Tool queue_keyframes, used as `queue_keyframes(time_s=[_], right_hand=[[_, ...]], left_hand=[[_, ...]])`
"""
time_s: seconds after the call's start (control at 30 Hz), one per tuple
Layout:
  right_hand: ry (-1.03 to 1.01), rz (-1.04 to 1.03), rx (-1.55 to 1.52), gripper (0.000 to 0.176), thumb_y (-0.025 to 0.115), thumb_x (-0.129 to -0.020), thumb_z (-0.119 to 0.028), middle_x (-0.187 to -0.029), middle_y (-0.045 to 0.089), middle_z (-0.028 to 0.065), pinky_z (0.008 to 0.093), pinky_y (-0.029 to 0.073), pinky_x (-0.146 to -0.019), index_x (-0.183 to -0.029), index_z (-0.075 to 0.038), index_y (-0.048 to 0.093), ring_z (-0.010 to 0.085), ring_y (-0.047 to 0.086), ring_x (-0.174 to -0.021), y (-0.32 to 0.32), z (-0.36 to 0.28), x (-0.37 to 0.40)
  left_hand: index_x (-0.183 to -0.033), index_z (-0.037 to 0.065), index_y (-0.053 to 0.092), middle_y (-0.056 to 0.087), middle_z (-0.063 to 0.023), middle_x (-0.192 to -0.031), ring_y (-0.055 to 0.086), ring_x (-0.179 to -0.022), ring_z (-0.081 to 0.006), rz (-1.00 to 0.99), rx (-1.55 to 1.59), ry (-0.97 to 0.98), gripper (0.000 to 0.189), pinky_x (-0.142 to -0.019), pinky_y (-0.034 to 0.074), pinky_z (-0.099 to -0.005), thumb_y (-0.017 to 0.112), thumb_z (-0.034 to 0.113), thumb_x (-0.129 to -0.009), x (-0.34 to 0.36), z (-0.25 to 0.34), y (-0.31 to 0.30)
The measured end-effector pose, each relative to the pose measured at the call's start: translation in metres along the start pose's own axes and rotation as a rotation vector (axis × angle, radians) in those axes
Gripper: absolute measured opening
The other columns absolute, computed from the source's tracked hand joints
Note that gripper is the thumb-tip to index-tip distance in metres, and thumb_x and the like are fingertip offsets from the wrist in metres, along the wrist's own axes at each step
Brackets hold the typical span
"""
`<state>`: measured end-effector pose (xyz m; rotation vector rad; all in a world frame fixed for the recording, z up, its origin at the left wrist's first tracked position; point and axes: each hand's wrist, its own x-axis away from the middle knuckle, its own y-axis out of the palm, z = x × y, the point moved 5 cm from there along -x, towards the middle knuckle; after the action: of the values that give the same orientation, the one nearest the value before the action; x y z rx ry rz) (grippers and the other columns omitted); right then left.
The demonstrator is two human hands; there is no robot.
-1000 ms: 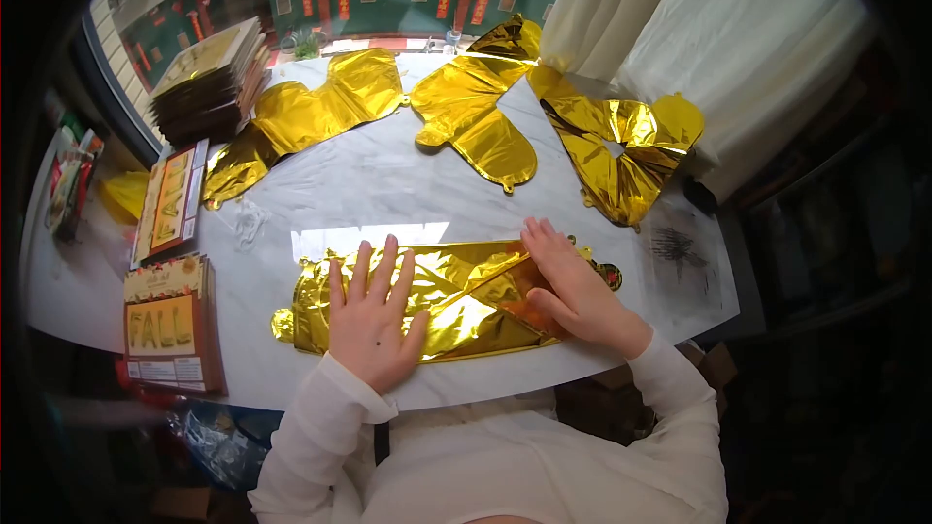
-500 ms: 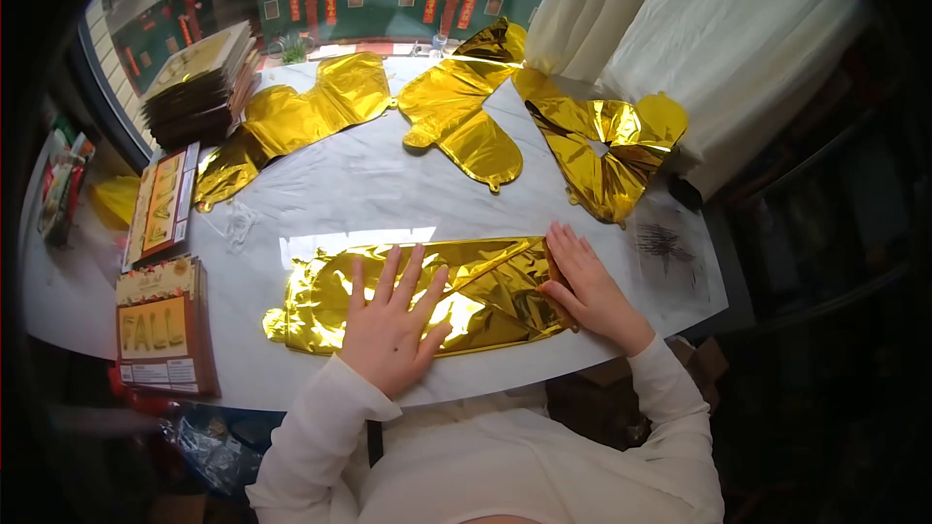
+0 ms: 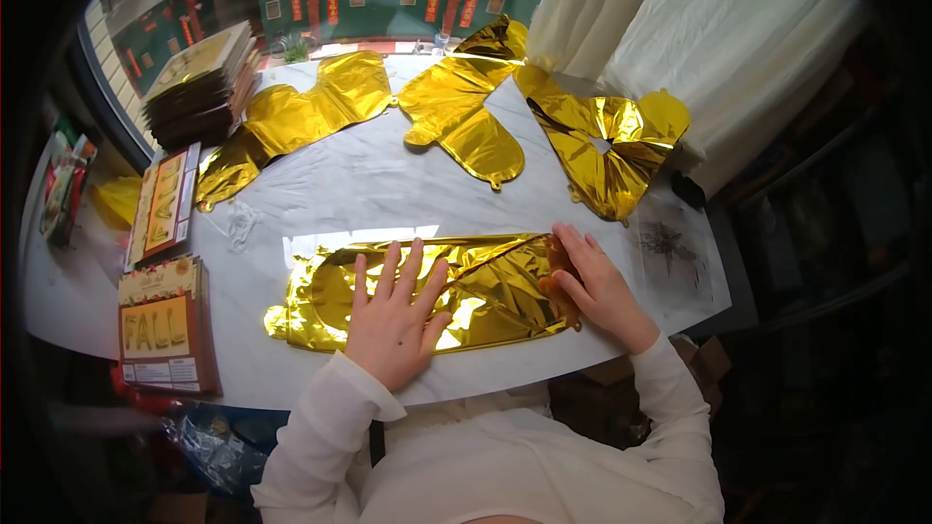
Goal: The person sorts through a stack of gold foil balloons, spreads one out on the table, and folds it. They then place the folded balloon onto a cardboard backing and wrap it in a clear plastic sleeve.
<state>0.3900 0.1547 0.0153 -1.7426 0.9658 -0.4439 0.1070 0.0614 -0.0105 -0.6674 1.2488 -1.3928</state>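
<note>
A flat gold foil balloon (image 3: 485,301), folded into a long shape, lies crosswise near the table's front edge. My left hand (image 3: 393,320) rests flat on its middle, fingers spread. At the balloon's right end, my right hand (image 3: 600,286) lies with fingers stretched out, thumb and fingertips touching the foil edge. Neither hand is wrapped round anything. Further back lie more uninflated gold foil balloons: a wavy one (image 3: 320,97) at left, an angular one (image 3: 466,126) in the middle, and a creased one (image 3: 621,170) with a small central hole at right.
Packages marked FALL (image 3: 160,330) stand at the table's left edge, with another FALL package (image 3: 163,202) behind. A tall stack of packs (image 3: 199,82) is at the back left. A clear sheet with dark strands (image 3: 670,243) lies at right. White curtains (image 3: 718,39) hang beyond.
The right end of the balloon has shifted slightly under my right hand, and its folds and reflections differ. My left hand stays spread in nearly the same place.
</note>
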Motion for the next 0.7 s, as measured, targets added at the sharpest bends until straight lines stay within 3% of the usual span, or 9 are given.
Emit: queue_keyframes(time_s=[0.4,0.7], right_hand=[[-0.025,0.112,0.006,0.067,0.077,-0.094,-0.021,-0.147,0.062,0.0166,0.0489,0.036,-0.123,-0.153,-0.004,0.049,0.0369,0.057,-0.137,-0.011,0.001,-0.004],[-0.098,0.180,-0.014,0.059,0.076,-0.094,-0.018,-0.144,0.062,0.0196,0.0498,0.037,-0.122,-0.147,-0.003,0.056,0.0369,0.056,-0.138,-0.026,-0.015,-0.014]], left_hand=[[-0.155,0.013,0.051,0.040,-0.0190,-0.165,0.034,-0.153,-0.0420,0.018,-0.002,0.003,0.060,-0.124,0.016,-0.0677,0.060,0.039,-0.102,-0.001,0.002,-0.004],[-0.153,0.012,0.053,0.040,-0.0187,-0.165,0.034,-0.153,-0.0416,0.016,0.005,0.002,0.058,-0.124,0.016,-0.0678,0.061,0.037,-0.101,-0.001,0.002,-0.004]])
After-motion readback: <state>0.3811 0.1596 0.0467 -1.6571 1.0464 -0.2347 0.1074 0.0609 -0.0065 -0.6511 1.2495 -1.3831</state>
